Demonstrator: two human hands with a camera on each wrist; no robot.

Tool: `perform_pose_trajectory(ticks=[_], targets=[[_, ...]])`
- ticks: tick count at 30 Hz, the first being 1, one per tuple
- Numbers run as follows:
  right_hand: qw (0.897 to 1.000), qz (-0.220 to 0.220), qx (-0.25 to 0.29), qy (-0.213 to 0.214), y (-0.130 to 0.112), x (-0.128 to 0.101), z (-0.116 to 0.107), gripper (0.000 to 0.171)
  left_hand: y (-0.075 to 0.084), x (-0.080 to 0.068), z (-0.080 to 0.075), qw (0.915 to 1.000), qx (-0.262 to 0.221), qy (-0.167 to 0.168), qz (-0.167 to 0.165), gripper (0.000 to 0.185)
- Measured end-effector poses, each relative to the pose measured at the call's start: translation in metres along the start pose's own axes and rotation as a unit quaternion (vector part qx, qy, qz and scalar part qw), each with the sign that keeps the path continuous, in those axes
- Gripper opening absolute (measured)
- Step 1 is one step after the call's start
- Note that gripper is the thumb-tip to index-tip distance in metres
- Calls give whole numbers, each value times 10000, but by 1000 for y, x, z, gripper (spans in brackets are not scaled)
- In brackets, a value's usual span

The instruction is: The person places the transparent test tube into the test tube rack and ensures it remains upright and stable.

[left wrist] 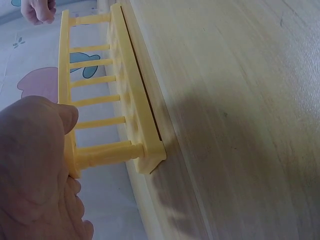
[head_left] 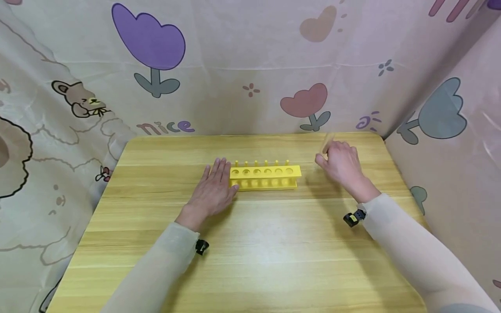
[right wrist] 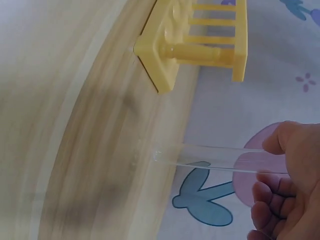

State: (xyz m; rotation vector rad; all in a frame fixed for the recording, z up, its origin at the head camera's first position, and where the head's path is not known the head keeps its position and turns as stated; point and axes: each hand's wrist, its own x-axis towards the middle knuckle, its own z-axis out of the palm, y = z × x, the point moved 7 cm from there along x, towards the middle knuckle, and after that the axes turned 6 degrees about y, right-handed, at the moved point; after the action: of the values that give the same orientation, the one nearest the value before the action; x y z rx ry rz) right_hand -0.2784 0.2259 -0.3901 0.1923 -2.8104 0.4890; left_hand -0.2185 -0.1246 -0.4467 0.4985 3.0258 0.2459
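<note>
A yellow test tube rack stands on the table, a row of round holes along its top plate and a row of short pegs at its back. My left hand is at the rack's left end; in the left wrist view the thumb hooks over the top plate, with the other fingers beyond the end. Right of the rack, my right hand is raised and pinches a clear test tube between thumb and fingers. The tube's rounded end points down toward the tabletop, apart from the rack. No tubes show in the rack.
The wooden table runs back to a printed cloth hanging behind it. More cloth hangs close along the left and right sides. Small black devices sit on both wrists.
</note>
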Motion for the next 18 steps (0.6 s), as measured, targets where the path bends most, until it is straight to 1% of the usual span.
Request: perform_pose_trajectory(ticks=[3,7,14,18], targets=[[10000,-69,12,7,-5,-4,-5,38,0,0,0,10000,4,31,20,79],[9998,-157,110,78,-16,-10,-17,37,0,0,0,10000,-5,57,18,79],[9976,-372,476,341,-43,-13,-41,28,1,-1,0,10000,-25,23,-18,78],[9961,-526,587,409,-60,-14,-52,26,1,0,0,10000,-12,-22,-21,78]])
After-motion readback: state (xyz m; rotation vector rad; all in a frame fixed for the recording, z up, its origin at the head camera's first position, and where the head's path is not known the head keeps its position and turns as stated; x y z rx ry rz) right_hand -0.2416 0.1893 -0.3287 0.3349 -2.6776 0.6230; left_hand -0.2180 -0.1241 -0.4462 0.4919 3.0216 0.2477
